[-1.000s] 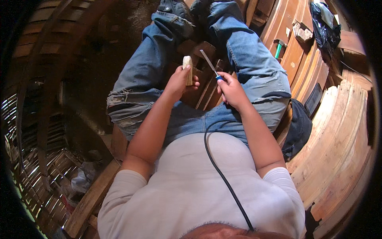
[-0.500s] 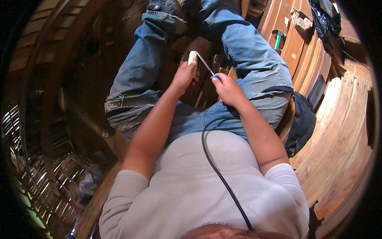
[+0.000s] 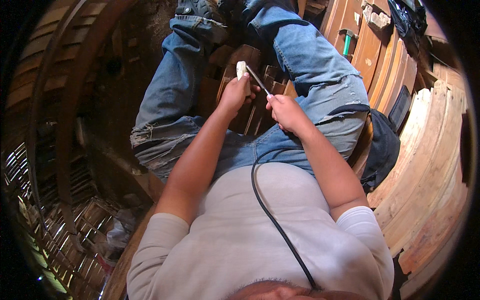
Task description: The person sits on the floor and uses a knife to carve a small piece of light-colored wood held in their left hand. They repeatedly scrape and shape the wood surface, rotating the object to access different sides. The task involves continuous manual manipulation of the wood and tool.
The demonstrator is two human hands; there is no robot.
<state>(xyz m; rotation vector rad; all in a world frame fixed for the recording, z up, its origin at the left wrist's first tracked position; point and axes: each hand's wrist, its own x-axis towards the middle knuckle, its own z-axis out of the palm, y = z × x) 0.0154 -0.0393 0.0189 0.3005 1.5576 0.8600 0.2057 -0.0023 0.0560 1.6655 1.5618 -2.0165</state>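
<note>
1. Since a second ago I see both hands carried up and away from my body — the block (image 3: 241, 69) now sits above the knees, over the wooden slats (image 3: 250, 115).
2. My read: the work goes on, only repositioned.
3. Left hand (image 3: 234, 95) is clenched round the pale block, its long axis roughly upright.
4. Right hand (image 3: 282, 111) grips the tool (image 3: 259, 80) — its thin shaft slants up-left, tip touching the block.

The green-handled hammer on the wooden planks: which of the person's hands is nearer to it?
Right. The right hand, gripping a thin metal tool, lies below-left of the green-handled hammer; the left hand, holding a small pale block, sits farther left.
</note>
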